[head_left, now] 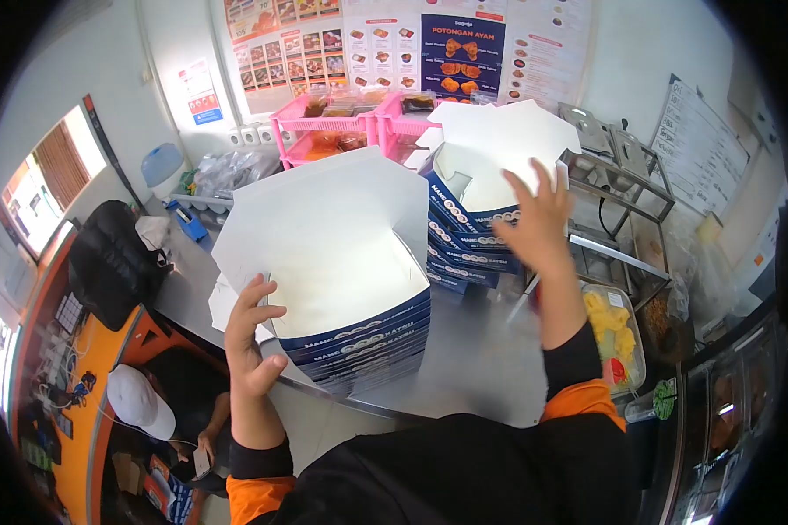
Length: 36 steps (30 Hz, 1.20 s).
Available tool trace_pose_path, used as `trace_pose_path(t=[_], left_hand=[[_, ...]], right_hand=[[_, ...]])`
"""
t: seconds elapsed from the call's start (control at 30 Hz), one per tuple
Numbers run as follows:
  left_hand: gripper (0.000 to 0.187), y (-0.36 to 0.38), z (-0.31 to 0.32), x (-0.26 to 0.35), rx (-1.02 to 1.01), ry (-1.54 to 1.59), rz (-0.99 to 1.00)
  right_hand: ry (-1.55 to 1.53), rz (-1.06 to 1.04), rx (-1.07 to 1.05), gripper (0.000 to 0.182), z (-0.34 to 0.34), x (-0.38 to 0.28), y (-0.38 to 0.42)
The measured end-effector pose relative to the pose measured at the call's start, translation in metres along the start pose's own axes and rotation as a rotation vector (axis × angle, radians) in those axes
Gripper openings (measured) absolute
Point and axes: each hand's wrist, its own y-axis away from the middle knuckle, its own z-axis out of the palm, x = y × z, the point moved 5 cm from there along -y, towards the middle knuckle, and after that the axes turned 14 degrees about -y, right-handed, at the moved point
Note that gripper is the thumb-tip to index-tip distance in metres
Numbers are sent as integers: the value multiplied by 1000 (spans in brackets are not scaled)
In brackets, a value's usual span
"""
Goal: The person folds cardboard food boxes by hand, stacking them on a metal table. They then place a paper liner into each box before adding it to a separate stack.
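A tall stack of nested blue-and-white paper food boxes [350, 289] stands in front of me on the steel table, its top box open with white lid flaps raised. My left hand [256, 341] is at the left side of this stack, fingers apart and fingertips right at the top box's edge. Behind it to the right rises a second stack of the same food boxes [468, 236], slightly uneven, with the top lid up. My right hand [541, 219] is at that stack's right side, fingers spread and nothing in its grasp.
Pink plastic baskets [337, 131] with packed food stand behind the stacks. At right are a metal rack [626, 188] and a tray of yellow packets [608, 328]. A seated person in a white cap [140, 402] holds a phone at lower left. The steel table [473, 350] has a curved-looking front edge.
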Motion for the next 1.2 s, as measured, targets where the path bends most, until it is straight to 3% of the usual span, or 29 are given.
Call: trace_pose_path(t=[0.03, 0.1, 0.2, 0.23, 0.3, 0.33, 0.37, 0.43, 0.53, 0.63, 0.7, 0.77, 0.83, 0.87, 0.93, 0.97, 1.03, 1.07, 1.13, 1.2], left_hand=[[58, -3, -3, 7, -10, -15, 23], [57, -10, -10, 25, -31, -44, 65], [58, -15, -10, 45, -46, 32, 125], [61, -18, -8, 53, -53, 65, 150], [77, -35, 9, 75, 16, 332, -92], [85, -44, 16, 86, 45, 466, -218], [99, -54, 23, 94, -52, 571, -293], [96, -66, 36, 92, -157, 688, -482], [95, -74, 47, 80, -87, 415, -561], [89, -68, 46, 74, -124, 599, -614], [78, -66, 37, 81, -40, 558, -637], [77, -69, 27, 85, 35, 497, -646], [72, -71, 21, 75, 41, 494, -618], [71, -73, 18, 70, 24, 463, -622], [60, -76, 13, 66, -5, 321, -688], [57, -81, 8, 58, -68, 76, -609], [53, -90, 0, 42, -196, -407, -434], [37, -94, -3, 41, -354, -782, -455], [37, -95, 1, 20, -602, -1056, -437], [36, -94, 6, 20, -824, -1227, -421]], right_hand=[[207, 127, -68, 46, -8, 18, -4], [321, 176, -230, 29, -1, 63, -10], [-149, 46, -105, 16, -27, 82, -17], [-143, -32, 2, 15, -44, 64, -16], [-133, -184, 215, 13, -88, 18, 5], [-164, -279, 165, 12, -98, -6, 15], [-196, -372, 113, 11, -105, -28, 25], [-291, -590, -97, 14, -100, -63, 46], [-436, -635, -92, 17, -89, -90, 63], [-517, -740, -14, 28, -78, -87, 59], [-657, -661, 81, 48, -70, -83, 53], [-1061, -372, -37, 67, -56, -71, 41], [-1661, 200, -399, 87, -24, -59, 34], [-1798, 298, -595, 91, -9, -62, 31], [-1952, 402, -712, 85, 10, -66, 29], [-2027, 454, -771, 82, 16, -72, 29], [-1889, 498, -756, 79, 22, -81, 28], [-1810, 517, -801, 79, 27, -83, 26], [-1703, 540, -886, 80, 38, -86, 25], [-1459, 353, -1030, 80, 36, -90, 29]])
